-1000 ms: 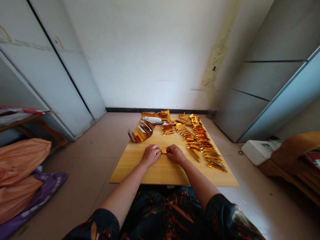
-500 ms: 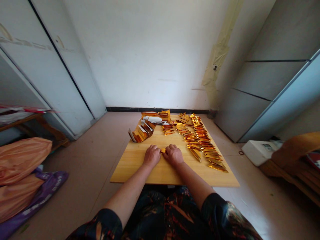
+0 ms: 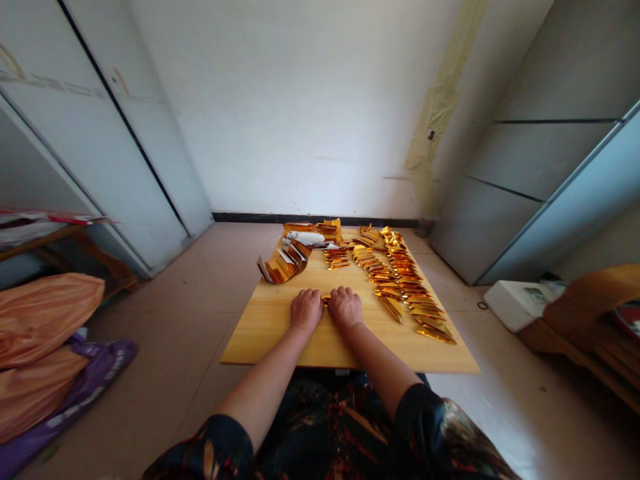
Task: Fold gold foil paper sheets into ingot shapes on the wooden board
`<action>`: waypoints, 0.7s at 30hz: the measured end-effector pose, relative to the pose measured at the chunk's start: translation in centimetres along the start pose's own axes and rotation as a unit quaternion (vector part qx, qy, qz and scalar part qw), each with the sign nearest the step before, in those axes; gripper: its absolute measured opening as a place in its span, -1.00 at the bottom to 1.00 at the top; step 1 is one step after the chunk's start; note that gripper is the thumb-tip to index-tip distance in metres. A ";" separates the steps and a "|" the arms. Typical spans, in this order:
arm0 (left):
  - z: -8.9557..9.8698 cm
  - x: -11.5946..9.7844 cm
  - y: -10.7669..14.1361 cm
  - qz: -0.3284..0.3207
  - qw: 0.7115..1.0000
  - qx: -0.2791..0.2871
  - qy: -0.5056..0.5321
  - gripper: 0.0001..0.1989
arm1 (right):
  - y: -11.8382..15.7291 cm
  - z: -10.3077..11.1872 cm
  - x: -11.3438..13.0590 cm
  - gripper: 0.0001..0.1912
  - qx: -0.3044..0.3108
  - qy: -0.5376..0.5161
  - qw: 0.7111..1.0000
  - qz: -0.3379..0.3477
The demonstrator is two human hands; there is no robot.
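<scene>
My left hand [image 3: 306,311] and my right hand [image 3: 345,308] rest side by side on a pale wooden board [image 3: 260,333], curled over a small folded piece of gold foil [image 3: 325,301]. Most of that piece is hidden under my fingers. To the right of my right hand, rows of folded gold foil pieces [image 3: 395,280] run towards the far edge. A curved stack of gold foil pieces [image 3: 283,267] lies beyond my left hand, and a white roll [image 3: 305,238] lies at the board's far end.
The board sits on a tiled floor [image 3: 165,347] before a white wall. Orange bags [image 3: 40,320] and a purple bag [image 3: 85,387] lie at the left. A white box [image 3: 520,305] stands at the right beside a wooden piece of furniture [image 3: 580,333].
My hands have drawn closer together over the foil piece, which is now mostly covered. My fingers have curled down on it, and the view has shifted only slightly.
</scene>
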State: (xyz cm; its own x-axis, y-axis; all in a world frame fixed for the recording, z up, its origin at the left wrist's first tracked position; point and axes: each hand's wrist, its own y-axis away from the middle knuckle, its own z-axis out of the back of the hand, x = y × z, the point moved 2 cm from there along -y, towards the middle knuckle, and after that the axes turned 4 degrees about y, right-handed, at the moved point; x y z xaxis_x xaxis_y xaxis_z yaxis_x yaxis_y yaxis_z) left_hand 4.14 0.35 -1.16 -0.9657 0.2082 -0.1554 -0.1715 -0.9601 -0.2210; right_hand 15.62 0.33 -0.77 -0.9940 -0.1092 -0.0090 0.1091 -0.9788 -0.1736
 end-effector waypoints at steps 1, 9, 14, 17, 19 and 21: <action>0.0 -0.1 0.0 0.009 1.000 0.003 0.000 -0.82 | 0.0 0.0 -0.2 -0.78 0.001 0.003 1.000 -0.004; 0.0 -0.6 0.0 0.065 0.998 0.011 0.024 -0.80 | 0.2 -0.4 -1.7 -0.78 0.005 0.012 0.999 -0.030; 0.1 -0.8 -0.2 0.088 0.995 0.014 0.041 -0.80 | 0.3 -0.5 -1.5 -0.77 0.000 0.012 1.000 -0.015; 0.1 -0.9 -0.2 0.093 0.995 0.012 0.045 -0.80 | 0.4 -0.5 -1.5 -0.77 0.005 0.012 1.000 -0.011; 0.2 -1.0 -0.1 0.092 0.995 0.013 0.045 -0.80 | 0.4 -0.5 -1.6 -0.77 0.002 0.010 1.000 -0.010; 0.2 -1.0 -0.1 0.090 0.995 0.012 0.045 -0.79 | 0.4 -0.5 -1.7 -0.78 -0.003 0.007 1.000 -0.007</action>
State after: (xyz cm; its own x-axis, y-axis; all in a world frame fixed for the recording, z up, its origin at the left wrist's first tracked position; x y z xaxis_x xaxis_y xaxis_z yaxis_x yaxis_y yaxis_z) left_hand 5.05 0.19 -0.77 -0.9597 0.0480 -0.2767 -0.0037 -0.9874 -0.1585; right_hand 17.39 0.25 -1.36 -0.9954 -0.0933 -0.0203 0.0954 -0.9790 -0.1800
